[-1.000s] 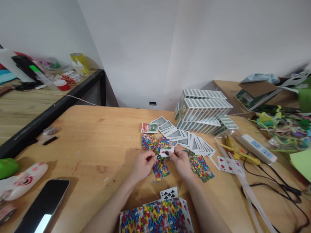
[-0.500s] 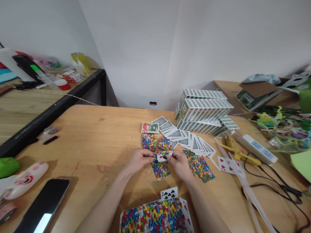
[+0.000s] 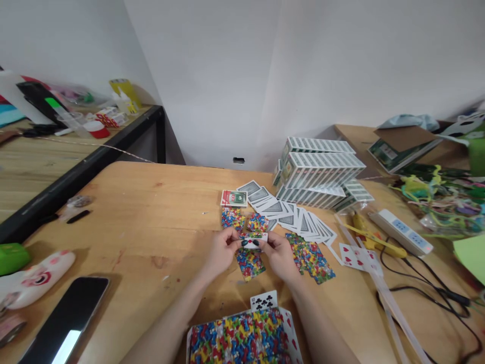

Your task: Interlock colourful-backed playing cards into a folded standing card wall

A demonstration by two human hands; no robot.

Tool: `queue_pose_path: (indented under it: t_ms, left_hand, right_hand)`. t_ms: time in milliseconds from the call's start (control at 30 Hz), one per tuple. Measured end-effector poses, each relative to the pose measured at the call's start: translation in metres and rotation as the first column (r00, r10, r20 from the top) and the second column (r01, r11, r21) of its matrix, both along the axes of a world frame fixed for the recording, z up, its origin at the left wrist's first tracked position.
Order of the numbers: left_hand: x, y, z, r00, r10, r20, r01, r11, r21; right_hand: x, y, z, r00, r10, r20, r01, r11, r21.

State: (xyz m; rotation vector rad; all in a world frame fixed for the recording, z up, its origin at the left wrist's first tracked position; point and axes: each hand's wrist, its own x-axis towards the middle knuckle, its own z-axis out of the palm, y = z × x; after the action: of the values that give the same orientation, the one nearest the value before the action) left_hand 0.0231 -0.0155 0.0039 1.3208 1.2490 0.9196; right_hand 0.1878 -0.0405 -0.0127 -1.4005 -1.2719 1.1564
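Observation:
Between my left hand [image 3: 223, 248] and my right hand [image 3: 279, 254] is a folded playing card [image 3: 250, 243] with a red diamond on its face and a colourful pattern on its back. Both thumbs, with dark nails, press on its face. Just below lies a colourful patterned card [image 3: 250, 265] on the table. Two small colourful folded pieces, a left one [image 3: 232, 218] and a right one [image 3: 258, 222], lie beyond my hands. Right of my right hand are colourful cards [image 3: 311, 259]. Near my body sits a colourful card-covered panel [image 3: 237, 337] with a ten of clubs [image 3: 264, 301] at its edge.
Grey-backed cards [image 3: 280, 212] fan out beside a card box [image 3: 234, 198]. Stacked card cartons [image 3: 322, 169] stand at the back right. A glue gun [image 3: 373, 240], a power strip [image 3: 402, 232] and cables lie right. A phone [image 3: 68, 321] lies at the left.
The held card's visible face looks narrower, and my thumbs sit closer to its middle. My left hand has shifted slightly right. The other cards stay where they were.

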Motion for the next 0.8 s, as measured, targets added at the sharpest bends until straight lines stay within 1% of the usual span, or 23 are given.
queue_pose_path:
  t_ms: [67, 167, 267, 333, 400, 500, 600, 800]
  left_hand:
    - [0.000, -0.001, 0.000, 1.000, 0.001, -0.016, -0.001, 1.000, 0.029]
    - [-0.004, 0.001, 0.001, 0.996, -0.076, 0.038, 0.076, 0.997, -0.007]
    - [-0.010, 0.003, 0.003, 0.983, -0.103, 0.150, 0.122, 0.985, -0.123]
    - [-0.013, 0.005, 0.004, 0.965, -0.084, 0.247, 0.139, 0.966, -0.217]
    - [-0.016, 0.006, 0.005, 0.949, -0.066, 0.309, 0.157, 0.948, -0.278]
    - [-0.018, 0.008, 0.008, 0.951, -0.069, 0.302, 0.164, 0.939, -0.303]
    - [-0.017, 0.008, 0.010, 0.961, -0.068, 0.270, 0.148, 0.946, -0.288]
    - [-0.008, 0.006, 0.008, 0.981, -0.017, 0.191, 0.062, 0.972, -0.227]
  right_hand:
    - [0.000, 0.000, 0.001, 1.000, -0.007, -0.001, 0.007, 1.000, 0.002]
    - [0.000, 0.000, 0.003, 0.997, 0.012, -0.082, -0.014, 1.000, -0.025]
    - [0.000, 0.001, 0.004, 0.985, 0.032, -0.169, -0.044, 0.997, -0.071]
    - [0.000, 0.000, 0.004, 0.985, 0.042, -0.170, -0.056, 0.995, -0.080]
    - [0.000, 0.000, 0.004, 0.988, 0.052, -0.147, -0.064, 0.995, -0.077]
    - [-0.001, -0.002, 0.003, 0.989, 0.058, -0.133, -0.069, 0.994, -0.081]
    - [-0.002, -0.003, 0.002, 0.991, 0.059, -0.121, -0.071, 0.993, -0.098]
    - [-0.003, -0.004, 0.000, 0.997, 0.034, -0.072, -0.041, 0.995, -0.092]
